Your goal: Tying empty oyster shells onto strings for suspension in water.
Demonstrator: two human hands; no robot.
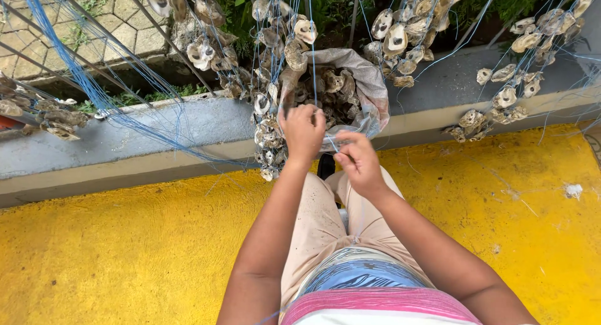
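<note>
My left hand (302,132) is closed around a thin blue line (311,62) that hangs down over an open grey sack (369,81) full of oyster shells (332,87). Just to its right, my right hand (358,159) pinches the same line lower down, fingers closed. A string of threaded shells (268,131) dangles right beside my left hand. Both hands are above my knees, in front of the sack's mouth.
More shell strings (400,37) hang from blue lines across a metal railing (75,56). A grey concrete ledge (125,131) runs left to right behind a yellow floor (125,250). Shell clusters (494,106) lie on the ledge at right, others (56,118) at left.
</note>
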